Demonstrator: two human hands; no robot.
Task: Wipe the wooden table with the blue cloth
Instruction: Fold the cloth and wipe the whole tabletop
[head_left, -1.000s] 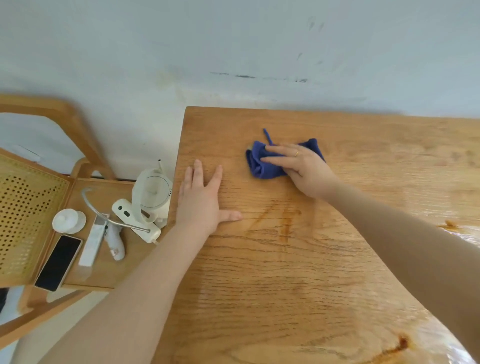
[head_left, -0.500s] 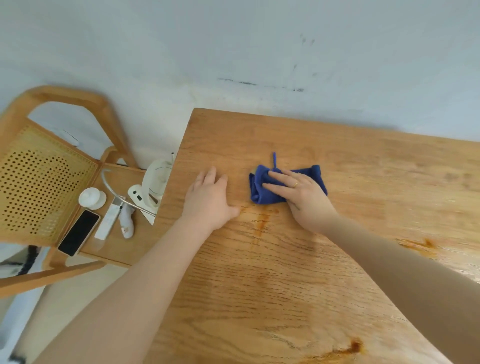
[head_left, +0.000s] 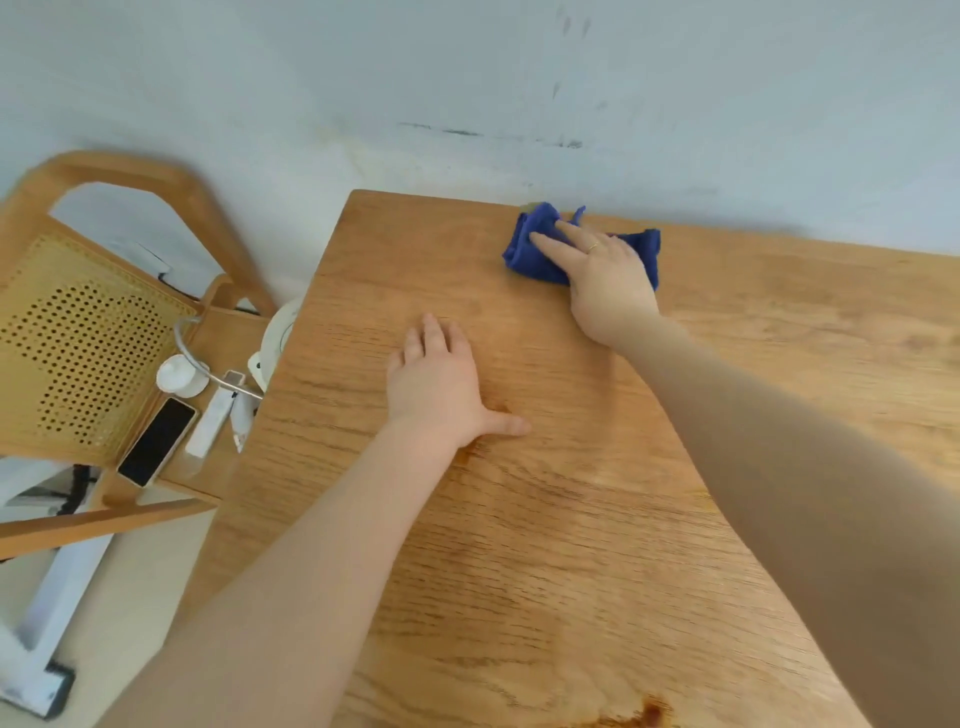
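Pressing crumpled blue cloth (head_left: 530, 254) flat-fingered, right hand (head_left: 605, 280) spans grainy wooden table (head_left: 571, 519).

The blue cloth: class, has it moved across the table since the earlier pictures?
Yes. The blue cloth, under the right hand, has gone away from the person to the wooden table's far edge by the wall.

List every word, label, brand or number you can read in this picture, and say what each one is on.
None can be read.
The phone on the chair seat shows a dark, blank screen.
The white devices beside it show no legible marking; the picture is too blurred there.
The blue cloth, wooden table and wall bear no text.
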